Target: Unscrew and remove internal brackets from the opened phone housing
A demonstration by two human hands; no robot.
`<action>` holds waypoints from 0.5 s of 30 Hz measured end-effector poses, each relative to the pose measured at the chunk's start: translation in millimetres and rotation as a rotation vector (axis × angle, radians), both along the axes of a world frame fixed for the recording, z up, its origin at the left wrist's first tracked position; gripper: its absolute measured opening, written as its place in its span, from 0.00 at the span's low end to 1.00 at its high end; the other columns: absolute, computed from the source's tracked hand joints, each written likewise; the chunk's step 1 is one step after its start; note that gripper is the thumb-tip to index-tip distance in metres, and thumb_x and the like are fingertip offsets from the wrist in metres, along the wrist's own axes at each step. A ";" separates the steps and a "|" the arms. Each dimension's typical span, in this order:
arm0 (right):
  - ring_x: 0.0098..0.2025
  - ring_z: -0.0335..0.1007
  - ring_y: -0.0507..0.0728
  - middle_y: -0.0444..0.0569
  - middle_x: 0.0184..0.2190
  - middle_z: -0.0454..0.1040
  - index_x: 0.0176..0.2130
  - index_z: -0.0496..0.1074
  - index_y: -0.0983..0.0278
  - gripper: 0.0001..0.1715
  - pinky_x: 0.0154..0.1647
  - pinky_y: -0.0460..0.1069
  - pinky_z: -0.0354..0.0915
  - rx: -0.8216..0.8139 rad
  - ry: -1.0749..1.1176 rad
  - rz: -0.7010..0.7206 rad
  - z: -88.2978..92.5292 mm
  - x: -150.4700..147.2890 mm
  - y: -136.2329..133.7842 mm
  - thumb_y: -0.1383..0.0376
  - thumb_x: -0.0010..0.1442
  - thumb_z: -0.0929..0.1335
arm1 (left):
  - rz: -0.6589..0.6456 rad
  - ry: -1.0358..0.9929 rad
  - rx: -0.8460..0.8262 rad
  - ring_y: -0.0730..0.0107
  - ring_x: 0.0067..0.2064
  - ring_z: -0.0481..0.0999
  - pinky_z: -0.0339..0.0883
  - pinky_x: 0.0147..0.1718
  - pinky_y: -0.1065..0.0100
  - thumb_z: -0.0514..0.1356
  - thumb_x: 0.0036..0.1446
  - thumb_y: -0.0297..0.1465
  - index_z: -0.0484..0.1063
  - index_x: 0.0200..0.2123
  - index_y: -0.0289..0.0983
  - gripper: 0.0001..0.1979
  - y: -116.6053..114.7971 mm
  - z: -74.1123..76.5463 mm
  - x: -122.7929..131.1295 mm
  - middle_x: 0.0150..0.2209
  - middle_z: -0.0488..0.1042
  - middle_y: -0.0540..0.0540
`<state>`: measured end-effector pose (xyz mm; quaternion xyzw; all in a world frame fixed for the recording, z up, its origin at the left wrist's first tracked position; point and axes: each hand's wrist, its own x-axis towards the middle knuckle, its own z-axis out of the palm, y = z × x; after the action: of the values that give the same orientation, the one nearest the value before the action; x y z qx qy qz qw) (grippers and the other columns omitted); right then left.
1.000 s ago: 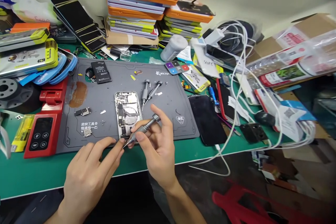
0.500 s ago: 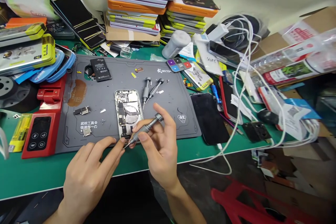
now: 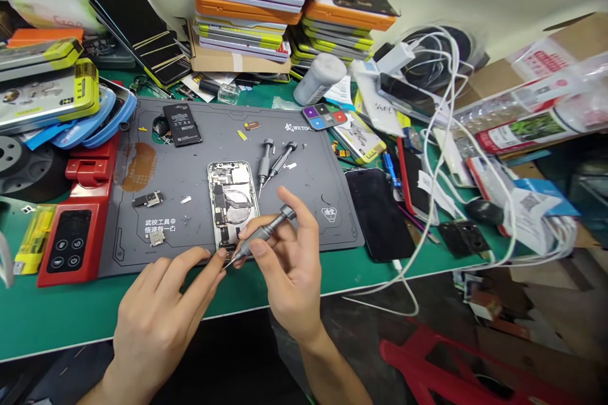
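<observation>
My right hand is closed around a grey precision screwdriver, tilted with its thin tip down and to the left. That tip reaches the fingertips of my left hand, which are drawn together at the near end of an opened phone. Whatever those fingertips may pinch is too small or hidden to make out. The phone lies face up on a grey work mat, its inner parts showing and its near edge partly covered by my hands. Two more grey screwdrivers lie just beyond it.
A phone battery, a small metal part and a dark module lie on the mat. On the left stands a red device; to the right, a black phone and white cables. Stacked boxes line the back.
</observation>
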<state>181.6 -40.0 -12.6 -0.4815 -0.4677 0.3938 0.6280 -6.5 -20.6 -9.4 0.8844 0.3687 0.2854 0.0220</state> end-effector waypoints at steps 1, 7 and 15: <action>0.39 0.80 0.56 0.48 0.47 0.77 0.74 0.56 0.48 0.32 0.35 0.51 0.86 -0.005 -0.012 -0.004 0.1 -0.1 0.0 0.64 0.80 0.68 | 0.000 0.001 0.001 0.67 0.38 0.71 0.66 0.40 0.60 0.66 0.71 0.24 0.77 0.60 0.36 0.17 -0.3 0.3 -0.3 0.50 0.81 0.45; 0.39 0.80 0.56 0.48 0.47 0.77 0.74 0.57 0.47 0.32 0.35 0.51 0.86 0.001 0.000 0.004 0.2 -1.5 0.1 0.65 0.80 0.68 | 0.000 0.006 0.003 0.67 0.37 0.72 0.66 0.40 0.60 0.66 0.71 0.24 0.77 0.60 0.36 0.17 -0.7 0.5 -0.7 0.50 0.81 0.44; 0.37 0.78 0.56 0.47 0.45 0.76 0.74 0.57 0.47 0.31 0.34 0.51 0.85 -0.013 -0.020 -0.032 1.7 -0.8 0.6 0.63 0.80 0.67 | 0.004 -0.003 0.006 0.65 0.39 0.73 0.67 0.41 0.59 0.67 0.70 0.27 0.77 0.60 0.35 0.17 -0.5 -0.6 0.9 0.50 0.81 0.44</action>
<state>180.8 -39.4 -10.9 -0.4968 -0.4637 0.3819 0.6264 -5.5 -21.1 -9.9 0.8833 0.3693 0.2882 0.0193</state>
